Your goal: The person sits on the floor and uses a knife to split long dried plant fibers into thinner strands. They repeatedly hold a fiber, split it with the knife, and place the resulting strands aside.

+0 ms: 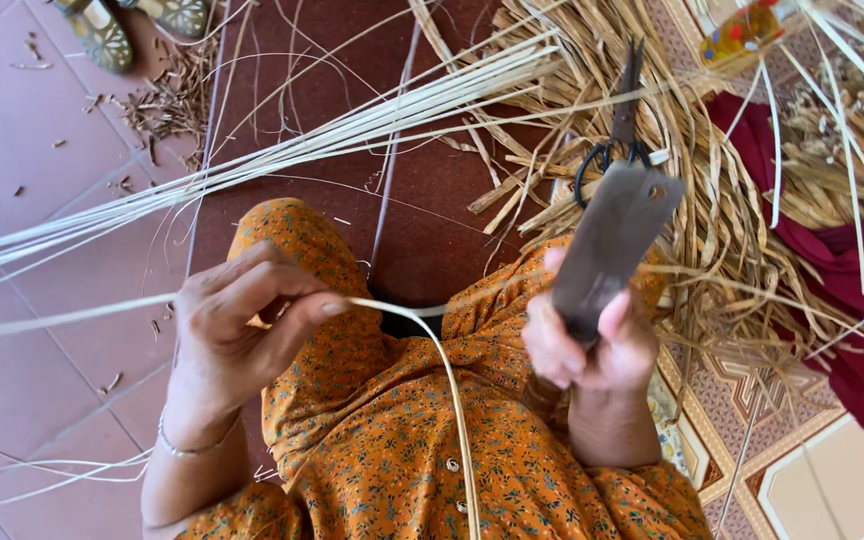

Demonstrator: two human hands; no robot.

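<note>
Left hand (237, 325) pinched on pale cane strip (432, 360), right hand (592, 345) clamped on flat grey blade (612, 240).

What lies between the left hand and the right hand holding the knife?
In the head view, a pale strip arches from the left hand over the orange patterned lap toward the right hand and knife.

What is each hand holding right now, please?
Left hand: closed, pinching a pale strip.
Right hand: closed on a flat blade.
</note>
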